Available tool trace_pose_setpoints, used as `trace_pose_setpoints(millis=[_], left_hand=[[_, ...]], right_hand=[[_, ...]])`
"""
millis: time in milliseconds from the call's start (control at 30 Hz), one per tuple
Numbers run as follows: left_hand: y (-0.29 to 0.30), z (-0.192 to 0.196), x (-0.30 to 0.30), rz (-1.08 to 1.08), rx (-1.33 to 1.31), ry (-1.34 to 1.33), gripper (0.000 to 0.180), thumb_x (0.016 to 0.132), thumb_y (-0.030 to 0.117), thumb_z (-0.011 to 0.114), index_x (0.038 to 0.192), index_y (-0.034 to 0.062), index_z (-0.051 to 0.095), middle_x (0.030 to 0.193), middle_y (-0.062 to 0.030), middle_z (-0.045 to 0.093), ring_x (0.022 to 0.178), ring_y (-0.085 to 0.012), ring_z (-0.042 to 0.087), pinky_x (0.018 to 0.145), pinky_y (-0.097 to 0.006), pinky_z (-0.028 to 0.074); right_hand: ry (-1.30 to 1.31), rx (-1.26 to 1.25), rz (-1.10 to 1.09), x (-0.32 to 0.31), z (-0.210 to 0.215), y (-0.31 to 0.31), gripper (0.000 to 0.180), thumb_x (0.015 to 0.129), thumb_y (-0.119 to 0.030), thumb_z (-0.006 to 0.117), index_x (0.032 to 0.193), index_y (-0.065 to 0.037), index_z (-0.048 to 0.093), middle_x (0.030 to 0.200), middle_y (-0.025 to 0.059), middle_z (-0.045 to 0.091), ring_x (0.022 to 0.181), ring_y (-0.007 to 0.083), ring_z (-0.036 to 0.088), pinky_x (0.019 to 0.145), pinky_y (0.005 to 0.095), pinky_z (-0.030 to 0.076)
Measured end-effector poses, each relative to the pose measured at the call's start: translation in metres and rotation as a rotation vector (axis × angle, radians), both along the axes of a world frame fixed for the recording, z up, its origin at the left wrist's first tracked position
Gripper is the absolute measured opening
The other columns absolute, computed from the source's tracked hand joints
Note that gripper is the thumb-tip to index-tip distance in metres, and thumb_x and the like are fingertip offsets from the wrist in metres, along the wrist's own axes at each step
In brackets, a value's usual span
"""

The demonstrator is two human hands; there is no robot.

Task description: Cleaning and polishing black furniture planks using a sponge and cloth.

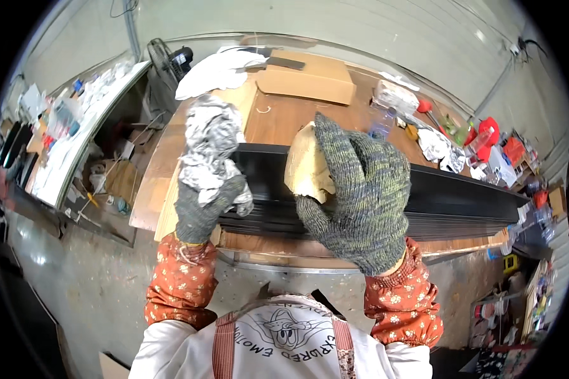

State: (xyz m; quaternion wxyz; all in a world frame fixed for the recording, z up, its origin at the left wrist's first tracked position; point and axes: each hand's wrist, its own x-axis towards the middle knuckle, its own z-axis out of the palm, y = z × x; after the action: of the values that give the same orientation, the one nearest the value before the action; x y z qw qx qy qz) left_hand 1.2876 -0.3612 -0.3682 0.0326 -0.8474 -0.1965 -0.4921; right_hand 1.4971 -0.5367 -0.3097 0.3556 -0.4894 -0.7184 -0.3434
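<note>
Both hands wear grey knitted work gloves. My left hand point(210, 205) is closed around a crumpled, stained white rag point(212, 142), which bunches up above the fingers. Between the thumb and fingers of my right hand point(367, 196) is a pale yellow pad point(306, 165) with a ragged edge; its exact kind is not clear. Beneath the hands, a stack of long black panels point(461, 196) lies across the wooden table point(284, 123). The pad is over the top panel, near its left part; I cannot tell whether it touches.
A cardboard box point(306, 79) and white cloth point(221, 69) lie at the table's back. A plastic bottle point(382, 123), rags point(433, 144) and red-topped items clutter the right. A black fan point(169, 61) stands back left, beside a cluttered white side table point(85, 139).
</note>
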Motion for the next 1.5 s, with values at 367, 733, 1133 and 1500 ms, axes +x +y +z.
trace_pose_setpoints(millis=[367, 733, 1133, 1500], left_hand=[[0.04, -0.166, -0.093, 0.422, -0.232, -0.167, 0.05, 0.082, 0.018, 0.072, 0.123, -0.0028, 0.052, 0.111, -0.0139, 0.063, 0.102, -0.0237, 0.06, 0.088, -0.035, 0.048], [-0.041, -0.007, 0.008, -0.03, -0.589, -0.56, 0.044, 0.078, 0.009, 0.076, 0.115, 0.0006, 0.054, 0.091, -0.0051, 0.059, 0.071, -0.0116, 0.053, 0.06, -0.024, 0.043], [-0.02, 0.028, -0.066, -0.164, -0.74, -0.117, 0.058, 0.08, 0.006, 0.06, 0.136, -0.0001, 0.047, 0.14, -0.008, 0.047, 0.133, -0.0189, 0.038, 0.112, -0.032, 0.024], [-0.026, 0.082, -0.15, 0.889, 0.53, 0.737, 0.039, 0.089, 0.015, 0.055, 0.127, 0.0065, 0.051, 0.127, -0.0141, 0.054, 0.114, -0.0283, 0.052, 0.097, -0.035, 0.042]], right_hand=[[0.088, -0.028, 0.395, -0.049, 0.014, 0.036, 0.066, 0.075, -0.025, 0.066, 0.133, 0.001, 0.045, 0.105, 0.0202, 0.059, 0.095, 0.0368, 0.058, 0.086, 0.0503, 0.043], [0.784, 0.026, 0.053, 0.113, -0.008, 0.014, 0.096, 0.083, -0.045, 0.069, 0.144, 0.006, 0.017, 0.125, 0.0247, 0.051, 0.116, 0.0324, 0.053, 0.098, 0.0368, 0.044], [0.223, -0.098, -0.056, 0.147, -0.029, 0.059, 0.069, 0.093, -0.044, 0.05, 0.145, -0.004, 0.027, 0.133, 0.0273, 0.045, 0.122, 0.0386, 0.049, 0.103, 0.0413, 0.038], [1.055, -0.494, 0.414, 0.175, -0.037, 0.037, 0.062, 0.093, -0.026, 0.058, 0.141, 0.0, 0.029, 0.114, 0.0118, 0.06, 0.096, 0.0186, 0.059, 0.081, 0.0306, 0.049]])
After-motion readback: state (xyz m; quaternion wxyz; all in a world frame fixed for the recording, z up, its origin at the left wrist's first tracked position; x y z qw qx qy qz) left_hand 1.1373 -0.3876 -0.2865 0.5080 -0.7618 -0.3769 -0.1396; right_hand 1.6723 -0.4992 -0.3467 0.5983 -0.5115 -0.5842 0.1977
